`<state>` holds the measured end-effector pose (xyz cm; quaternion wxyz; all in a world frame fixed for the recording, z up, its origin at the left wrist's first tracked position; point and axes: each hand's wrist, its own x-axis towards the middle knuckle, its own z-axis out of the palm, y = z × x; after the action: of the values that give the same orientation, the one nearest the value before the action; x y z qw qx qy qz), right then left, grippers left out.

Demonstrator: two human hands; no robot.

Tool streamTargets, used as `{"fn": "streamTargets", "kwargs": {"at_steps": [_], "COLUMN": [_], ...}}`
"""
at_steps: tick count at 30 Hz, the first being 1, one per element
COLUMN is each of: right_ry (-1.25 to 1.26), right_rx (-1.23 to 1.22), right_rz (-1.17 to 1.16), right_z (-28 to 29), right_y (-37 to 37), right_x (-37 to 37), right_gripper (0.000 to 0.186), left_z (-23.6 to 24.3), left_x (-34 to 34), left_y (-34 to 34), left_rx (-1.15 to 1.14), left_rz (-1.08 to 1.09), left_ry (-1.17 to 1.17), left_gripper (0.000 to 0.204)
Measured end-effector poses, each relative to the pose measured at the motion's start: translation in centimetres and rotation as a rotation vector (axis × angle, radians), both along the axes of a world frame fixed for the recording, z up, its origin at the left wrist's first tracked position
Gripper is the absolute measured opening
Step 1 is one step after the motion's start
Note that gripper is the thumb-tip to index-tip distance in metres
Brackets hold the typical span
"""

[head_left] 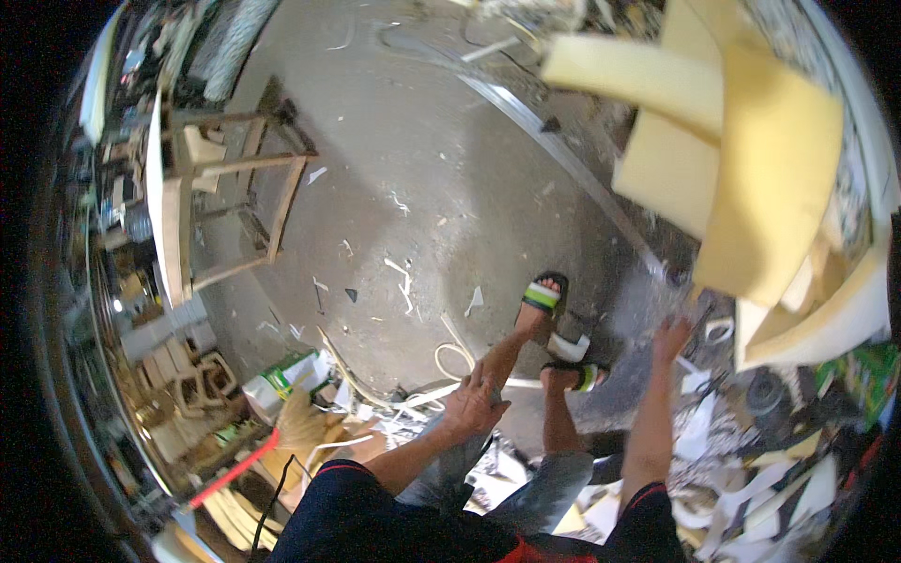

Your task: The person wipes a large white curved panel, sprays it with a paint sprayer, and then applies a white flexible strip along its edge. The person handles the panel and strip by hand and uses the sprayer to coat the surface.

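My left hand (475, 407) lies on my bent left knee, fingers spread and holding nothing. My right hand (672, 338) is stretched out low over the floor on the right. Motion smears its fingers, so I cannot tell whether they grip anything. Nearest to it are a white ring-shaped roll (719, 329) and the lower end of a long pale metal strip (582, 169) on the floor. Just beyond stand large yellow foam sheets (774, 178). A small white curved piece (569, 348) lies between my sandalled feet.
A wooden frame (249, 169) with a white top stands at the left. A broom (299, 424) with a red handle lies lower left beside stacked wooden blocks (169, 366). White offcuts (694, 427), a cream cord (455, 357) and a dark round object (768, 394) lie around my feet.
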<state>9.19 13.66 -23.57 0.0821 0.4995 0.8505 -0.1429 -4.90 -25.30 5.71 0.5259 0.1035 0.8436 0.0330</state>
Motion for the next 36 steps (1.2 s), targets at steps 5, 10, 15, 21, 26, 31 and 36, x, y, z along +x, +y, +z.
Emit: {"fn": "streamTargets", "kwargs": {"at_steps": [5, 10, 15, 21, 26, 31, 36], "right_ry": [-0.245, -0.157, -0.118, -0.068, -0.059, -0.126, -0.250], "right_rx": [-0.536, -0.558, -0.965, -0.600, -0.676, -0.749, -0.753], "right_rz": [0.414, 0.579, -0.252, 0.071, 0.229, 0.478, 0.704], "right_z": [11.1, 19.5, 29.1, 38.9, 41.3, 42.0, 39.1], "right_y": [-14.5, -16.9, -8.4, -6.1, -10.6, -17.2, -19.5], "right_x": [5.8, 5.8, -0.6, -14.1, -32.0, -49.1, -65.8], "right_gripper": [0.042, 0.032, 0.041, 0.030, 0.025, 0.023, 0.023], "left_z": [1.0, 2.5, 5.7, 11.1, 13.3, 16.2, 13.9], "left_x": [2.2, 0.6, -8.6, -23.2, -31.7, -35.2, -34.6], "left_y": [-2.1, -3.9, -7.6, -16.8, -24.9, -29.0, -30.4], "left_rx": [0.148, 0.133, 0.286, 0.363, 0.366, 0.509, 0.186], "left_rz": [0.173, 0.670, 0.763, 0.759, 1.413, 1.878, 1.594], "left_ry": [0.101, 0.247, 0.292, 0.356, 0.686, 0.530, 0.656], "left_gripper": [0.087, 0.085, 0.076, 0.069, 0.060, 0.056, 0.053]}}
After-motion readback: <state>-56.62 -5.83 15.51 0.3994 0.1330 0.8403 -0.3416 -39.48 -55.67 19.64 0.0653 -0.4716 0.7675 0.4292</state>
